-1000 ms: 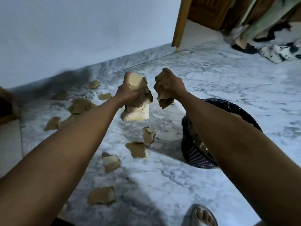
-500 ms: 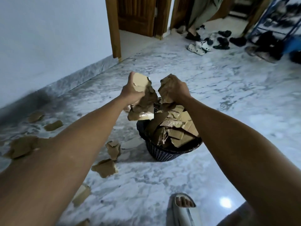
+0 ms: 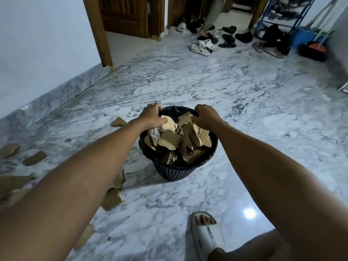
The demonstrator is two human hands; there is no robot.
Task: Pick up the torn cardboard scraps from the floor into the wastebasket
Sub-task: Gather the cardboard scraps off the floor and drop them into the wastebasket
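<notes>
Both arms reach forward over a black wastebasket (image 3: pixel 175 171) that stands on the grey-veined marble floor (image 3: pixel 244 102). The left hand (image 3: pixel 152 115) lies palm-down on the heap of torn cardboard scraps (image 3: pixel 169 139) inside, its fingertips reaching to the basket's far rim; whether it actually grips a scrap or just presses on the pile, I cannot tell. The right hand (image 3: pixel 205 116) is curled over the scraps on the other side, its fingers bent at the far rim — its hold is likewise unclear. The basket is heaped full, brown pieces standing above the rim, one of them bearing a white printed label (image 3: pixel 156 133).

More scraps lie loose on the floor to the left: one just beyond the left forearm (image 3: pixel 118 121), a couple near the wall side (image 3: pixel 34 158), and others partly hidden beneath the left arm (image 3: pixel 113 199).

A foot in a white slipper (image 3: pixel 207 236) stands near the bottom edge. Farther off, shoes and sandals (image 3: pixel 205 45) cluster by a wooden door (image 3: pixel 124 16) — beside them a blue shoe rack (image 3: pixel 282 14).
</notes>
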